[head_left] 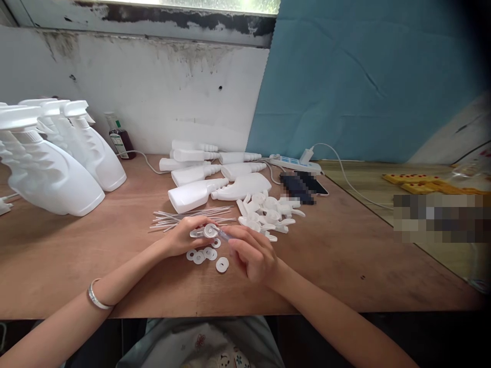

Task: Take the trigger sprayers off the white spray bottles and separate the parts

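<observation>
My left hand (184, 236) is closed around a white trigger spray head (210, 231), its round collar opening turned up towards me. My right hand (255, 254) pinches a slim tool with a translucent shaft (224, 235), its tip against the collar; its exact kind is not clear. Just below the hands lie several flat white ring washers (198, 257), with one washer (222, 265) a little apart. Thin white dip tubes (164, 221) are spread behind my left hand. A heap of loose trigger spray heads (268, 212) is behind my right hand.
White bottles without heads (195, 195) lie on the brown table (326, 276) towards the wall. Spray bottles with heads (57, 174) stand at the left, near a dark sauce bottle (121, 140). A power strip (295, 163), cables and a phone (318, 185) lie at the back right.
</observation>
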Available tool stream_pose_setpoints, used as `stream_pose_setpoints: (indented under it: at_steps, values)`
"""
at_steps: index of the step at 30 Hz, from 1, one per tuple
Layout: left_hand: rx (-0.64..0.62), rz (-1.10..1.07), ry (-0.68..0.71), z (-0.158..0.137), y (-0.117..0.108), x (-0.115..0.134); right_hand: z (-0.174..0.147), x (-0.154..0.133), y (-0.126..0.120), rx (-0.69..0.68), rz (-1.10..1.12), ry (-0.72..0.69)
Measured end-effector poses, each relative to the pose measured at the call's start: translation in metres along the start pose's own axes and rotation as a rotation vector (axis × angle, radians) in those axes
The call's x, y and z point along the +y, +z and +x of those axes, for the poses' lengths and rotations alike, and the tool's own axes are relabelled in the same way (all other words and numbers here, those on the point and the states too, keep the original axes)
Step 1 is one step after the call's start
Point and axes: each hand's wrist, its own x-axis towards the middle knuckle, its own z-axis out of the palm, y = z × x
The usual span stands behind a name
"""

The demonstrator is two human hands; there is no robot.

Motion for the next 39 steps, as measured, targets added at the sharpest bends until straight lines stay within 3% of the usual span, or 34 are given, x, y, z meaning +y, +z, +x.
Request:
stream_pose_setpoints:
  at_steps: [3,8,17,23,25,31,33,35,39]
  values:
    - [-0.009,0.017,0.023,0.001,0.001,0.001,0.002,0.000,0.001,-0.023,0.074,0.127]
    - [-0.002,0.026,0.008,0.001,0.002,0.001,-0.002,-0.001,0.007,-0.078,0.108,0.207]
    - [0.004,0.077,-0.009,-0.001,0.002,0.001,-0.007,0.006,0.010,-0.011,0.197,0.169]
    - [0.009,0.082,0.006,-0.002,0.000,0.003,-0.007,-0.003,0.015,-0.066,0.041,-0.046]
    - [0.009,0.088,0.012,-0.002,0.001,0.003,-0.007,-0.004,0.015,-0.050,0.092,0.059]
    - [-0.005,0.120,0.048,-0.002,0.002,0.000,0.000,0.009,0.005,0.079,0.441,0.787]
    - [-0.016,0.125,0.058,-0.003,0.002,-0.001,0.001,0.013,0.003,0.059,0.505,0.841]
    - [-0.011,0.122,0.044,-0.002,0.002,-0.001,-0.002,0.015,0.003,0.051,0.453,0.704]
    - [0.020,0.087,-0.006,-0.001,0.002,0.001,-0.013,0.012,0.010,-0.054,0.240,0.158]
